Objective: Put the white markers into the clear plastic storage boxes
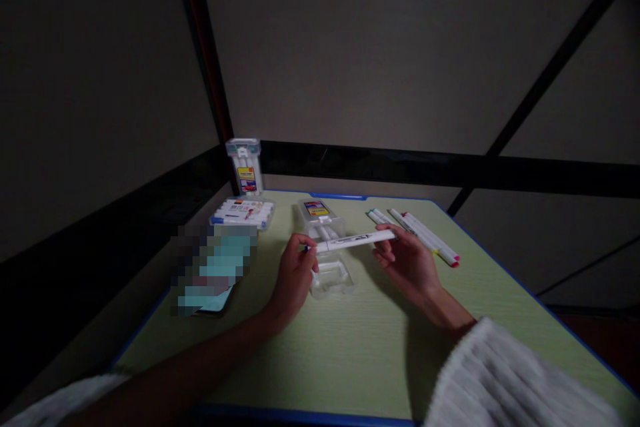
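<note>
A white marker pen (353,240) with dark print on its barrel is held level above the table, one end in each hand. My left hand (295,273) pinches its left end, where a bit of blue shows. At the other end, the fingers of my right hand (407,260) close on the pen. Below and behind it lies a clear plastic marker case (320,213) with a yellow label and some white markers in its mouth. Its clear lid (333,287) rests on the table under the pen, partly hidden by my left hand.
Several loose markers (425,237) with coloured ends lie right of the case. At the back left, a clear case of markers (247,167) stands upright behind a flat pack of white markers (245,212). A blurred-out phone-like device (215,273) lies left on the green table (350,360).
</note>
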Demonstrator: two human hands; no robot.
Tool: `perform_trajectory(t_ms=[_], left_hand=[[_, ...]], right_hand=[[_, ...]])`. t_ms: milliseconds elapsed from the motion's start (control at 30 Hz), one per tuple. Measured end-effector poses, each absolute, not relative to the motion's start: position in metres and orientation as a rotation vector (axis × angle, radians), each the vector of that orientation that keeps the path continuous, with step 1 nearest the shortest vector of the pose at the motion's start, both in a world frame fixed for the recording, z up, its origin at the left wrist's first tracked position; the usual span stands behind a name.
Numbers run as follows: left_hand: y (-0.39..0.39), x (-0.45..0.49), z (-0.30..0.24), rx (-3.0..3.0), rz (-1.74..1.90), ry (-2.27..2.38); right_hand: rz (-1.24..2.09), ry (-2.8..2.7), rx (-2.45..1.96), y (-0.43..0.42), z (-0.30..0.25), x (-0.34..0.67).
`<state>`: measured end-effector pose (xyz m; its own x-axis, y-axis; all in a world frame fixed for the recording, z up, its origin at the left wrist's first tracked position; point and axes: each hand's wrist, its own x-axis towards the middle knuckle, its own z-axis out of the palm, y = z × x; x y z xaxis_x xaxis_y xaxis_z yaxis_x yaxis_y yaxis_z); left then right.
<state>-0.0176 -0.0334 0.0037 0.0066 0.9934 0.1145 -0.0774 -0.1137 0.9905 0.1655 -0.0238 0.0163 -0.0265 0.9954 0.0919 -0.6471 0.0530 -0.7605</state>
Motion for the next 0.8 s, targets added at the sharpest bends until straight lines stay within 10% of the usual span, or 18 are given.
perform_trajectory(t_ms=[800], left_hand=[[-0.038, -0.015, 0.014, 1.179, 1.327, 1.024]], right_hand=[[1.428, -0.787, -0.627, -0.022, 0.013, 0.163]])
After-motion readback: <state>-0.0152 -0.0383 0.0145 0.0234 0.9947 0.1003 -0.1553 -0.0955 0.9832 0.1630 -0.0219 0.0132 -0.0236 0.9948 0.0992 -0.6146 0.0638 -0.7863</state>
